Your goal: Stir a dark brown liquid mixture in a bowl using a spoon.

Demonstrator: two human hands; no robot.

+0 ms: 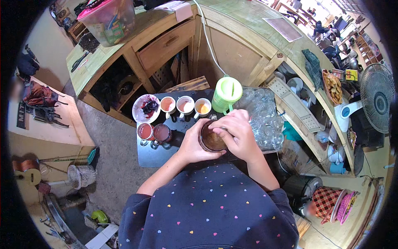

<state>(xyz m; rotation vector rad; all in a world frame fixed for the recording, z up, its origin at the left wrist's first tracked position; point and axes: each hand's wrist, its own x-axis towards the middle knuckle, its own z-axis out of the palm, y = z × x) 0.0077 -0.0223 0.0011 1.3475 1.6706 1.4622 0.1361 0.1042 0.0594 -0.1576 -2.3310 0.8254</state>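
Note:
My left hand [193, 141] is wrapped around a glass cup [214, 141] of brown, slightly frothy liquid, held above a dark table. Over its rim, my right hand [238, 133] pinches a thin utensil that looks like a spoon; my fingers hide most of it. Behind them stands a lime-green lidded pitcher [227, 95]. To the left are three white mugs, a pinkish one [168, 104], a middle one [185, 105] and one with orange-yellow contents [203, 107]. Two filled glass mugs, one reddish [145, 131] and one darker [162, 133], sit nearer me.
A white bowl [146, 109] holds dark scraps at the table's left. Many clear glasses [264, 124] crowd a tray on the right. Wooden counters [164, 46] curve around the far side and right, with a fan [377, 98] and a plastic bin [107, 25] on top.

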